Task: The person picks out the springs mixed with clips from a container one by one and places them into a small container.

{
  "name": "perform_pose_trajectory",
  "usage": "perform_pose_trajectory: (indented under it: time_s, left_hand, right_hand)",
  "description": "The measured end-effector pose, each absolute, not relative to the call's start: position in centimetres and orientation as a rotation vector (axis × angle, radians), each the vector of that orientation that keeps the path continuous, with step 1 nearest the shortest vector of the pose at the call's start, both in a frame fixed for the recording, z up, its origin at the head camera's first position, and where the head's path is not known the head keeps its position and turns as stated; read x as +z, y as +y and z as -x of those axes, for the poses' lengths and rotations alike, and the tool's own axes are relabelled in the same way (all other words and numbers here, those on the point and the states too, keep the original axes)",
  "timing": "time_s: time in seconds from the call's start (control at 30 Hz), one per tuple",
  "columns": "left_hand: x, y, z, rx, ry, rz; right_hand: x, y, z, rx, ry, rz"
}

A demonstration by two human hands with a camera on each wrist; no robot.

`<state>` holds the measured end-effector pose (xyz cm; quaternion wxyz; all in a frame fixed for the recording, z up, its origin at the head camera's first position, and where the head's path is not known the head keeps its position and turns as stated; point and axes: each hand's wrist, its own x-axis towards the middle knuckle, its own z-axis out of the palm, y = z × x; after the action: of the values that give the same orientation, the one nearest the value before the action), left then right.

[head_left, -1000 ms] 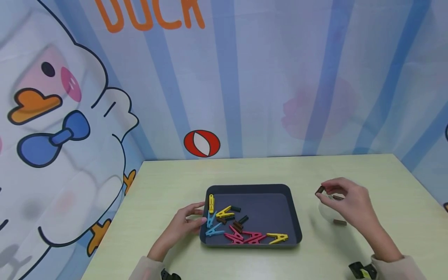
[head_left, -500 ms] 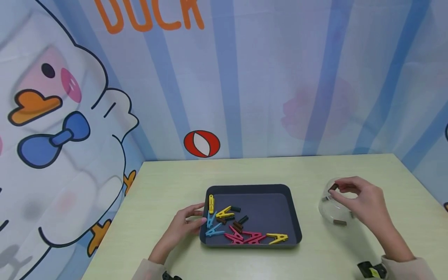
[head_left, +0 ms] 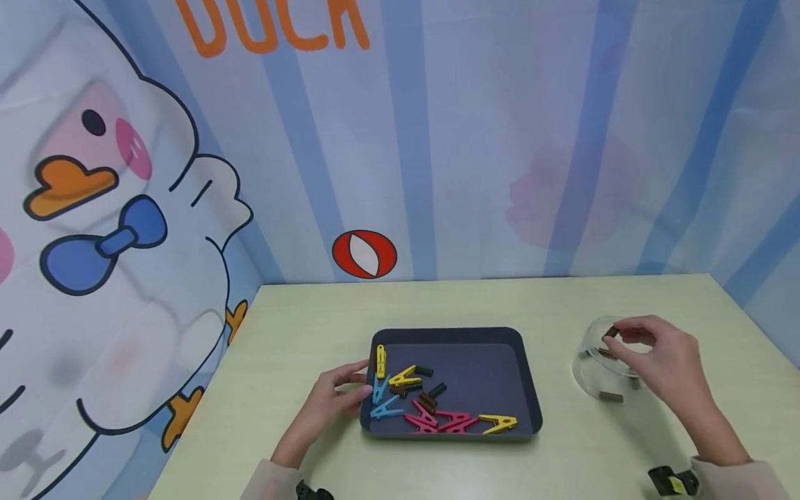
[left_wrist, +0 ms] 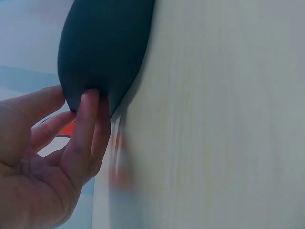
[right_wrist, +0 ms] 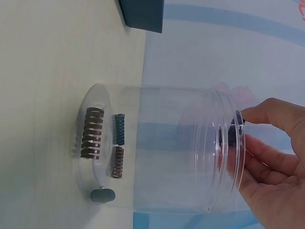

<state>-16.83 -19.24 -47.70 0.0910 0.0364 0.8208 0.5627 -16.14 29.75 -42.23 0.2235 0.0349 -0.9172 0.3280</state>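
Observation:
My left hand (head_left: 331, 401) grips the left edge of a dark grey tray (head_left: 531, 410), its fingertips on the outer wall in the left wrist view. Over at the right, my right hand (head_left: 665, 354) pinches a small brown coil spring (head_left: 611, 333) between thumb and fingers at the mouth of a clear jar (head_left: 587, 382). In the right wrist view the held spring (right_wrist: 233, 129) looks dark behind the jar's rim. Several springs lie at the jar's bottom, among them a thick brown spring (right_wrist: 92, 133) and a dark green spring (right_wrist: 120, 129).
Inside the tray lie yellow clips (head_left: 498, 423), blue clips (head_left: 386, 408) and pink clips (head_left: 453, 419), with several dark and brown springs (head_left: 428, 403) among them. A pale wooden table (head_left: 437, 472) carries everything. Behind it hangs a printed curtain (head_left: 462, 139).
My right hand has moved rightward with the spring, from left of the jar to over its mouth. The left hand keeps its place at the tray.

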Motion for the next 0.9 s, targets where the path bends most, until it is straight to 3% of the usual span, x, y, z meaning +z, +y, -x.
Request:
perform_pose_trajectory:
  time_s: [0.9]
  left_hand:
    - [-47.26, -18.69, 16.25, 1.717, 2.439, -0.037]
  right_hand:
    - [-43.23, 30.09, 16.32, 0.784, -2.536, -0.119]
